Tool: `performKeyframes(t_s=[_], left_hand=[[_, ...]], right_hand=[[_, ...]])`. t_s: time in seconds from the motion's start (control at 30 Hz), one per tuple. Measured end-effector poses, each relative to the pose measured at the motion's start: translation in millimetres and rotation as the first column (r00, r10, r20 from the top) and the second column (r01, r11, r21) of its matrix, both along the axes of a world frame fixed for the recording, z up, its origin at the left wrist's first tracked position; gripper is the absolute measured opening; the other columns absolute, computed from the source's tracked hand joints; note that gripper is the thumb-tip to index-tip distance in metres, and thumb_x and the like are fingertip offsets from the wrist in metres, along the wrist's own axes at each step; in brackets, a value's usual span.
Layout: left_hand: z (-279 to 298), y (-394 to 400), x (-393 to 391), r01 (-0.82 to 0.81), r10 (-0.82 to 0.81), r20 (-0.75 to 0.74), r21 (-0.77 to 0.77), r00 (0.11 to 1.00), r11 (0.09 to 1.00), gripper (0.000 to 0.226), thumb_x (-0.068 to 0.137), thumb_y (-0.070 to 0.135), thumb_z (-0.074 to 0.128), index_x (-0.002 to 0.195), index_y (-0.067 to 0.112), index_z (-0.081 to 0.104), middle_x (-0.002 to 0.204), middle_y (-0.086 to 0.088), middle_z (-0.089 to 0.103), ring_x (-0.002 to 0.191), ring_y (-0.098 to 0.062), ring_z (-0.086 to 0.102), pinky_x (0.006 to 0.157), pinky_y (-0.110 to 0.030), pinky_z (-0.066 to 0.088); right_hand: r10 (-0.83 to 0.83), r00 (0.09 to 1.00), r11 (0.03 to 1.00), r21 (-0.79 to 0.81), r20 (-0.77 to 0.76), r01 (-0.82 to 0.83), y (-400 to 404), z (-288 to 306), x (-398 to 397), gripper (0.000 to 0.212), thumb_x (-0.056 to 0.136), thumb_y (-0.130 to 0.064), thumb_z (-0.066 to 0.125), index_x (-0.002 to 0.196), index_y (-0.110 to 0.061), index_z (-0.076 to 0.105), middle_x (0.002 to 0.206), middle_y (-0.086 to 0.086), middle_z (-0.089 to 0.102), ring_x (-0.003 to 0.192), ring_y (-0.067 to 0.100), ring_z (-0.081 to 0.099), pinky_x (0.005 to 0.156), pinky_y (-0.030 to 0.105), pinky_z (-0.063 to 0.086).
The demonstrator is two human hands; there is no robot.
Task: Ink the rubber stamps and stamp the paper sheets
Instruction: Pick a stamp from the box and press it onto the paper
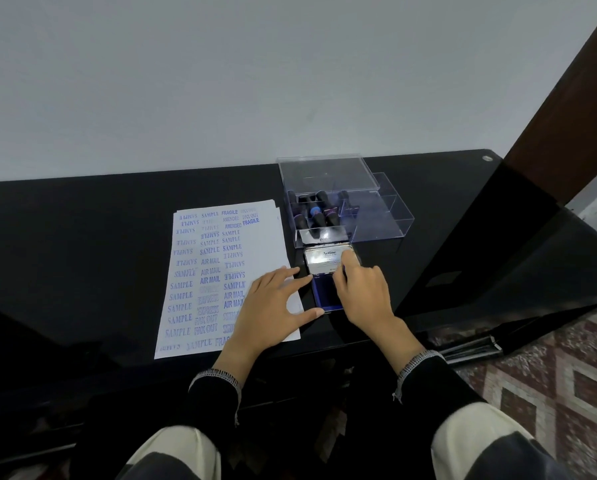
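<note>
Ink pad [325, 292]: light, rigid tin, wet surface; best held by edges. Left hand [272, 306] relaxed, steadying its side; right hand [362, 292] fingering lid [324, 259].

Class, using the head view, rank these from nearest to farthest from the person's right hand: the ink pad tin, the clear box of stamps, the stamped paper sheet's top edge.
From the right hand:
1. Ink pad tin: directly under the hand, fingers touching its open lid.
2. Clear box of stamps: just beyond the tin, toward the wall.
3. Paper sheet, top edge: far left.
</note>
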State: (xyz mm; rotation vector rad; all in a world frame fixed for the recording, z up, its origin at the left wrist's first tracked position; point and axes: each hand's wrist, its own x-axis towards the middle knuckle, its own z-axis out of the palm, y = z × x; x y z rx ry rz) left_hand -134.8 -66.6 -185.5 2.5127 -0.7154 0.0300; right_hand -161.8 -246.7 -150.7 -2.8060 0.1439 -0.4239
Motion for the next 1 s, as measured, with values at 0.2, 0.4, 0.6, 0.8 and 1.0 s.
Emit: performKeyframes(t_s=[0.2, 0.4, 0.6, 0.8, 1.0], left_hand=[[2, 0, -1, 0.001, -0.001, -0.009, 0.009, 1.0, 1.0, 0.07, 0.08, 0.076, 0.048, 0.141, 0.044, 0.041, 0.151, 0.018, 0.032, 0.14, -0.004, 0.021, 0.114, -0.025, 0.01], [3, 0, -1, 0.003, -0.002, -0.016, 0.011, 1.0, 1.0, 0.07, 0.079, 0.076, 0.047, 0.141, 0.044, 0.04, 0.152, 0.017, 0.031, 0.141, -0.004, 0.02, 0.113, -0.023, 0.008], [2, 0, 0, 0.005, -0.004, -0.018, 0.027, 1.0, 1.0, 0.07, 0.08, 0.077, 0.045, 0.141, 0.044, 0.04, 0.152, 0.017, 0.031, 0.141, -0.004, 0.02, 0.114, -0.025, 0.01], [2, 0, 0, 0.004, -0.003, -0.022, 0.025, 1.0, 1.0, 0.07, 0.08, 0.078, 0.045, 0.141, 0.044, 0.04, 0.152, 0.017, 0.031, 0.141, -0.004, 0.02, 0.114, -0.026, 0.01], [3, 0, -1, 0.008, -0.008, 0.001, 0.025, 1.0, 1.0, 0.07, 0.08, 0.077, 0.046, 0.142, 0.044, 0.04, 0.152, 0.017, 0.031, 0.141, -0.004, 0.02, 0.113, -0.024, 0.008]], right_hand=[[-0.052, 0.996, 0.996, -0.064, 0.071, 0.056, 4, -15, -16, 0.01, 0.095, -0.015, 0.049, 0.103, -0.01, 0.052, 0.056, -0.002, 0.053, 0.048, 0.019, 0.048, 0.059, 0.033, 0.032], [-0.016, 1.0, 0.999, -0.049, 0.005, 0.016, 3, -5, -8, 0.008, 0.098, -0.015, 0.043, 0.096, -0.01, 0.049, 0.054, -0.005, 0.046, 0.047, 0.02, 0.04, 0.066, 0.036, 0.035], [-0.005, 0.994, 1.0, 0.006, -0.112, 0.006, -2, 13, 8, 0.013, 0.098, -0.018, 0.039, 0.085, -0.014, 0.037, 0.058, -0.004, 0.041, 0.058, 0.025, 0.043, 0.064, 0.033, 0.027], [0.002, 0.99, 0.998, 0.056, -0.141, 0.006, -2, 16, 18, 0.015, 0.098, -0.019, 0.038, 0.084, -0.014, 0.039, 0.067, 0.002, 0.051, 0.062, 0.027, 0.048, 0.065, 0.036, 0.033], [-0.012, 0.999, 1.0, -0.025, -0.029, 0.011, 1, 0, 2, 0.011, 0.099, -0.018, 0.038, 0.088, -0.017, 0.035, 0.055, -0.005, 0.045, 0.049, 0.022, 0.039, 0.067, 0.034, 0.028]])
